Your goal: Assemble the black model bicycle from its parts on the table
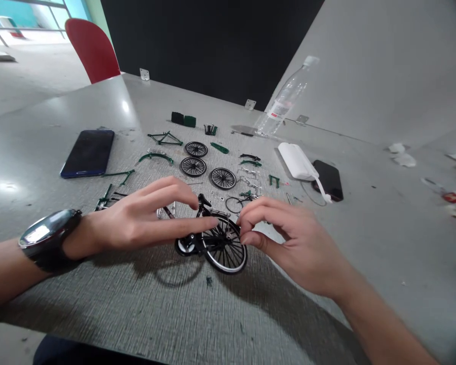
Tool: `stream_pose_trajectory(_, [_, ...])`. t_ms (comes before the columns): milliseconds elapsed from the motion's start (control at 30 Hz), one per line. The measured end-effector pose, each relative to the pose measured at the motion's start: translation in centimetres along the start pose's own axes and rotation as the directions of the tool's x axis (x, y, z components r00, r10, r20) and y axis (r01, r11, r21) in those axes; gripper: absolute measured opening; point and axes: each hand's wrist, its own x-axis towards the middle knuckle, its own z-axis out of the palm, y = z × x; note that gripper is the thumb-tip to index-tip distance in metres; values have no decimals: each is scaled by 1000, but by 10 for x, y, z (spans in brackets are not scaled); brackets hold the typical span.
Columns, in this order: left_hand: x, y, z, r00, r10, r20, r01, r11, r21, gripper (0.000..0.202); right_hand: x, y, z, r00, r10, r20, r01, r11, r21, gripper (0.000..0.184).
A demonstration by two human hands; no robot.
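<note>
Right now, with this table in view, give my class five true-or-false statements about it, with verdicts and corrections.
1. A watch is worn on the left wrist. True.
2. The clear bottle is in the right hand. False: the right hand is at the spoked wheel of the black model bicycle.
3. Three loose wheels lie on the table. True.
4. The chair is green. False: the chair is red.
5. A dark phone lies left of the loose wheels. True.

A desk (167, 319) with partitions (213, 50) suggests an office.
</note>
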Motion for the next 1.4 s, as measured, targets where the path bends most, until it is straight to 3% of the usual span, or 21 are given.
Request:
stream_pose_trajectory(200, [0, 0, 1, 999, -12, 36, 13, 1000, -6, 34, -1, 1, 4, 996, 83, 23, -83, 997, 1, 13])
stream_pose_trajectory(333, [-3, 0, 5, 994, -82, -72, 79, 996, -49, 32, -2, 5, 6, 984, 172, -42, -162, 969, 189, 13])
stream_pose_trajectory(467, [-3, 3, 6, 974, -142, -178, 136, 990, -45, 30, -4, 8, 9, 981, 152, -121, -88, 903, 420, 11])
stream_pose_trajectory(567, [-1, 5, 3, 964, -145, -224, 147, 989, -6, 29, -5, 7, 14, 980, 106, -166, 2, 837, 547, 28])
stream_pose_trajectory(733, [0, 6, -1, 964, -148, -220, 156, 987, 20, 32, -5, -1, 24, 932, 140, -334, 69, 836, 544, 29])
stream_pose_trajectory(900, [0, 8, 0, 952, -153, -265, 178, 981, 75, 39, -6, -9, 30, 892, 172, -418, 87, 843, 531, 24])
stream_pose_trajectory(1033, [0, 9, -1, 957, -154, -246, 195, 970, 149, 47, -5, -9, 33, 884, 219, -414, 50, 835, 548, 22])
stream_pose_trajectory(1167, [2, 10, -4, 964, -135, -231, 186, 958, 216, 42, -7, -9, 36, 870, 318, -377, -26, 794, 607, 19])
stream_pose_trajectory(1300, [3, 10, -6, 971, -127, -204, 172, 959, 225, 39, -10, -8, 41, 836, 402, -374, -63, 747, 661, 14])
stream_pose_trajectory(1400, [1, 10, -4, 965, -140, -220, 188, 959, 214, 40, -10, -5, 42, 838, 442, -319, -106, 706, 700, 14])
